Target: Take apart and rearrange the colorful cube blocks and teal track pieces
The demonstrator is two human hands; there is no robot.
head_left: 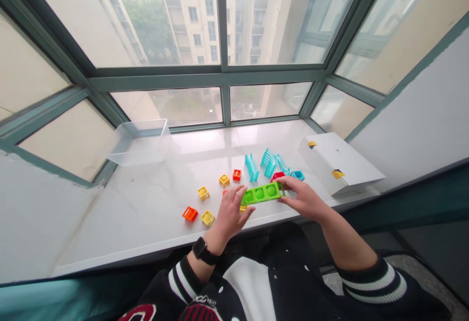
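Between my two hands is a long green plastic toy piece (260, 194) with several round hollows in a row, raised over the front of the sill. My left hand (233, 211), with a black watch on its wrist, grips its left end. Its right end is pinched by my right hand (302, 198). Behind my right hand lie a red piece (277, 176) and a blue piece (297, 175). Close to my left hand are a yellow block (208, 218) and an orange block (190, 214); another yellow piece is partly hidden below the green one.
Clear turquoise track-like pieces (251, 167) lie behind the green piece. More small blocks, one yellow (224, 180) and one red-orange (237, 175), sit mid-sill. A transparent bin (141, 142) stands back left, a white box (342, 160) at right. Windows border the white sill (132, 213).
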